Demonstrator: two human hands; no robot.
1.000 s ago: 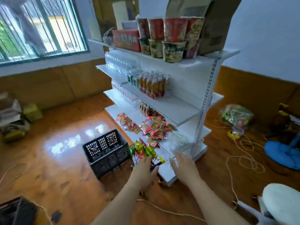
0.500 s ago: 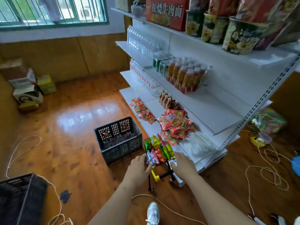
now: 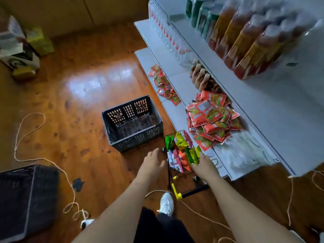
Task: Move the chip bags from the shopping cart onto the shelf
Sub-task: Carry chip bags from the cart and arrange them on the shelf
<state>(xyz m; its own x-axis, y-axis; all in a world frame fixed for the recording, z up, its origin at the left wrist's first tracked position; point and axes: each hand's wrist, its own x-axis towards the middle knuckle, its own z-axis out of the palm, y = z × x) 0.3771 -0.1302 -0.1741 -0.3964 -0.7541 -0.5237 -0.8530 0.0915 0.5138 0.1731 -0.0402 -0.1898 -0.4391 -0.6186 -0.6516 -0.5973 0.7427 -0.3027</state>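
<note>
Now flanking cart (image 3: pixel 177 172) to scoop bags (image 3: pixel 182 151): left hand (image 3: pixel 152 163) spread, empty; right hand (image 3: pixel 203 165) touching bags, grip unclear. Shelf (image 3: pixel 178 118) just beside.

The shopping cart (image 3: pixel 177 172), filled with chip bags (image 3: pixel 182 151), is set against the front edge of the shelf (image 3: pixel 175 116), with a crate (image 3: pixel 131 123) to its left.

The bottles (image 3: pixel 249 37) on the upper shelf (image 3: pixel 280 106) are motion-blurred — labels unreadable — and cut off by the top edge. The cart (image 3: pixel 175 174) is mostly hidden under its bags (image 3: pixel 182 153). The right hand's (image 3: pixel 204 166) fingertips vanish among them — grip uncertain. A crate (image 3: pixel 26 199) runs off the left edge.
</note>
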